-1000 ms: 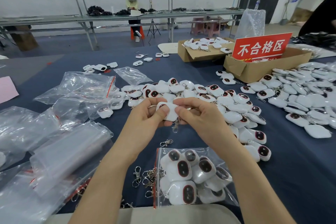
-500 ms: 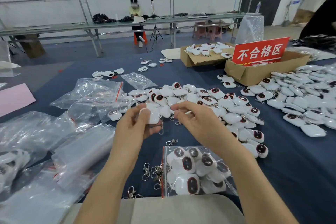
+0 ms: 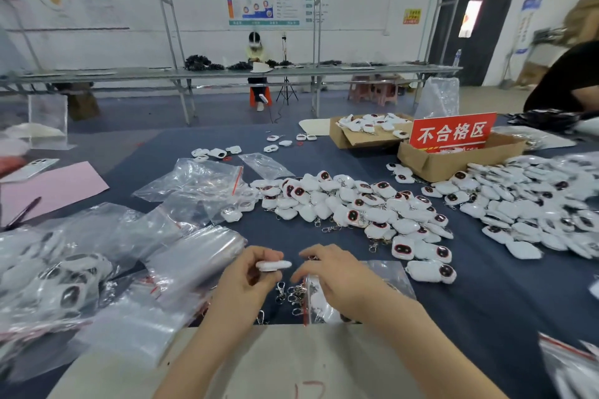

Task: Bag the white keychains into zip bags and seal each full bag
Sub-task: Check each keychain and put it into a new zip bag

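- Pinching one keychain [image 3: 274, 266] edge-on in the left hand [image 3: 246, 282], thumb and fingertips clamped on its flat faces, low over the near edge of the table [image 3: 486, 317].
- Holding the bag [image 3: 389, 278] at its mouth with the right hand [image 3: 340, 282], fingers curled down over the red zip strip; looks like a pinch on the edge, though too blurred to be certain.
- Lying flat under that hand, already part-filled, with clasps [image 3: 291, 295] spilling out of the mouth toward the left hand, just beside the held keychain.
- Likely light and rigid: small hard shell, smooth and a little slippery. Best taken across the two broad faces, as here, rather than by the dangling metal.
- Expect the clasp to swing and snag on the other clasps or on the zip. Feeding shell first and tucking the metal in after seems safest.
- Treat the bag as thin, limp, slick film with no shape of its own. Take hold at the zip strip, its stiffest part, and keep the mouth spread with one hand.
- Before sealing, probably need to push the stray clasps inside, or the track will not close.
- Plenty left in the pile [image 3: 356, 204] mid-table, well apart from both hands; empty bags [image 3: 194, 256] stacked just left.
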